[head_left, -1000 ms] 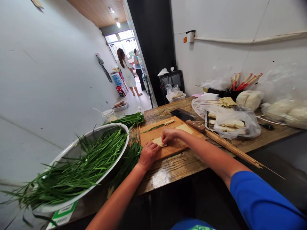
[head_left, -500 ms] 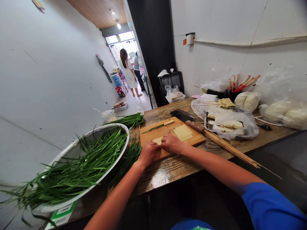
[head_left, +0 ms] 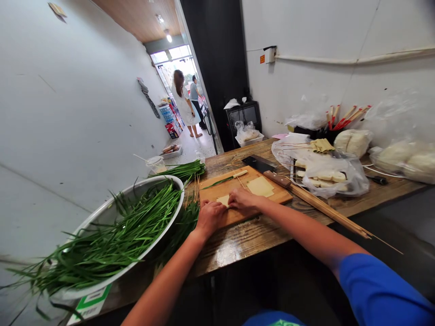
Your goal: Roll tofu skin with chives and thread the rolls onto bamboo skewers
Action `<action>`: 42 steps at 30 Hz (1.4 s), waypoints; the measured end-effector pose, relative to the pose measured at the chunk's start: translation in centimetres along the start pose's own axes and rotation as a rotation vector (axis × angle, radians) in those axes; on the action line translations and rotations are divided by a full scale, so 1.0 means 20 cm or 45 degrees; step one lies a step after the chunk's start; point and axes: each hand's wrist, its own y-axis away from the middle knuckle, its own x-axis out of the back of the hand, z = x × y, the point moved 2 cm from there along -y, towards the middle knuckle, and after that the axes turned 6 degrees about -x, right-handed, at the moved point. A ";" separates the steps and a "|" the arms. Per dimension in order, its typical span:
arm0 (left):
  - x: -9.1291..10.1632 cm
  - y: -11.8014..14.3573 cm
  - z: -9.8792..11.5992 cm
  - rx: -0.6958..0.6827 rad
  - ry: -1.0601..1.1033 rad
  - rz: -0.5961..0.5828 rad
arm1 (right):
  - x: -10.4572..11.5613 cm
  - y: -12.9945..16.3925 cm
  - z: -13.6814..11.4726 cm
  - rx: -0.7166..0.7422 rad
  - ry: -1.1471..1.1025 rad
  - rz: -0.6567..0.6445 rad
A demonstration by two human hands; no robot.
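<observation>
My left hand [head_left: 211, 216] and my right hand [head_left: 242, 199] are side by side at the near edge of a wooden cutting board [head_left: 212, 182]. Fingers of both are closed on the near edge of a pale yellow tofu skin sheet [head_left: 222, 200], which they partly cover. What lies under the fingertips is hidden. Beyond them a finished-looking tofu skin roll [head_left: 240, 174] lies with green leaves sticking out of its left end. A small stack of tofu skin sheets [head_left: 260, 186] is right of my right hand. One thin stick [head_left: 241, 182] rests between roll and stack.
A big basin [head_left: 181, 213] of long green chives [head_left: 136, 235] stands left. Across the board's right side lie a cleaver [head_left: 260, 163] and a bundle of bamboo skewers [head_left: 326, 210]. Bagged white pieces [head_left: 322, 176] sit at right. Two people [head_left: 183, 102] stand in the doorway.
The view has shifted slightly. Both hands stay at the near edge of the sheet, with only small finger movements.
</observation>
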 end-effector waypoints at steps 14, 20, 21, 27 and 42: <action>0.05 -0.09 -0.05 0.083 0.191 -0.134 | -0.02 0.08 -0.09 0.240 0.485 0.136; 0.04 -0.03 0.02 0.070 0.039 -0.032 | 0.01 0.05 -0.08 0.223 0.438 0.025; 0.03 -0.02 0.02 0.087 0.033 -0.002 | 0.02 0.04 -0.07 0.215 0.418 0.005; -0.02 -0.03 -0.04 0.158 0.113 -0.047 | 0.04 0.02 -0.06 0.087 0.371 -0.029; -0.03 0.02 -0.04 0.259 0.119 0.098 | 0.05 -0.01 -0.03 0.130 0.196 0.014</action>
